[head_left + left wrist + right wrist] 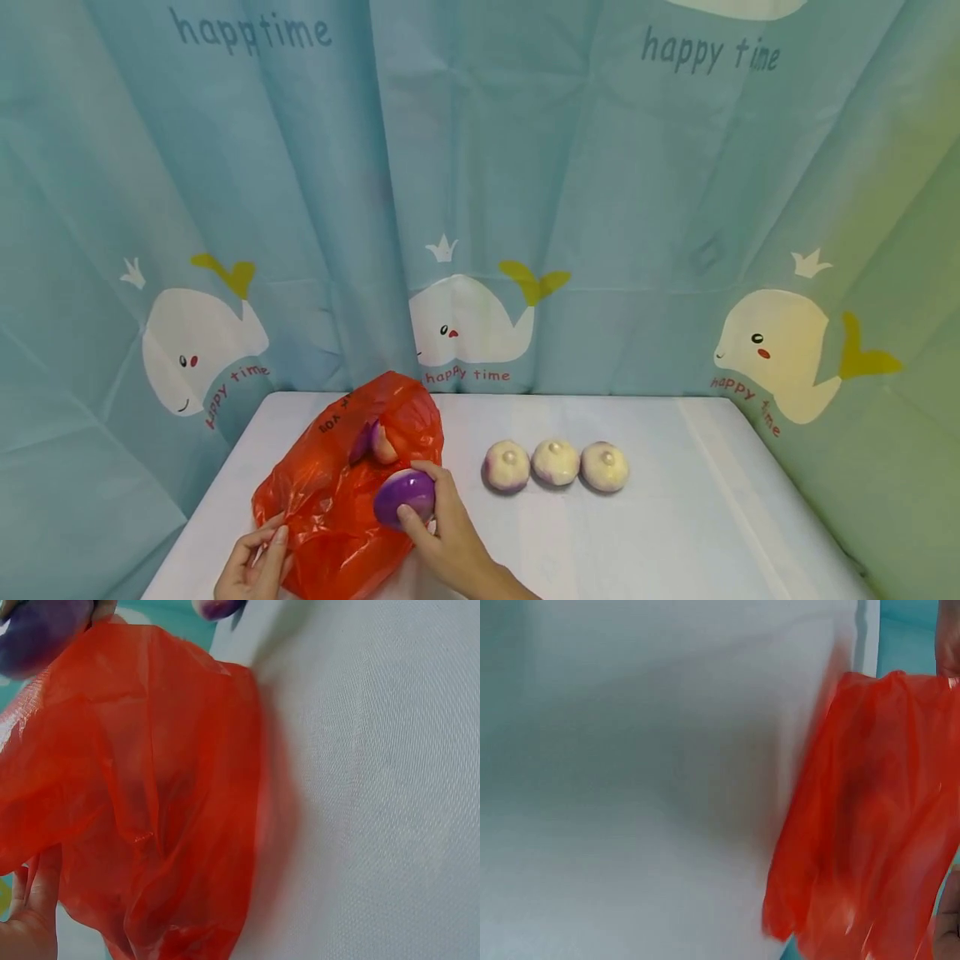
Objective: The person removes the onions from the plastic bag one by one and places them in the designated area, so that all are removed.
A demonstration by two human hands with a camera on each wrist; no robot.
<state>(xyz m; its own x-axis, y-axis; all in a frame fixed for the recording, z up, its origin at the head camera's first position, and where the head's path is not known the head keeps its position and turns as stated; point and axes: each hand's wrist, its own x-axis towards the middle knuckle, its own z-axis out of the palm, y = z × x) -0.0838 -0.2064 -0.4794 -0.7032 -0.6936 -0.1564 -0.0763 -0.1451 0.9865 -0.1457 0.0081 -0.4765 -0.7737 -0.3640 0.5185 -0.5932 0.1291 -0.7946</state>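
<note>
In the head view, my left hand [253,564] pinches the near left edge of a crumpled red plastic bag [311,479] between thumb and fingers. My right hand [456,535] grips a glossy purple-and-white turnip [403,498], thumb on its near side, over the right part of the bag. Further back in the bag's opening lie a white-and-purple turnip [385,445] and, beside it, another purple one [362,444] partly covered by the plastic. The left wrist view has the gripped turnip [41,637] above the bag's upper edge.
Three more turnips, a left one [507,465], a middle one [556,462] and a right one [604,467], sit in a row right of the bag on the white table [675,533]. A blue curtain [637,208] printed with whales hangs behind the table and along its sides.
</note>
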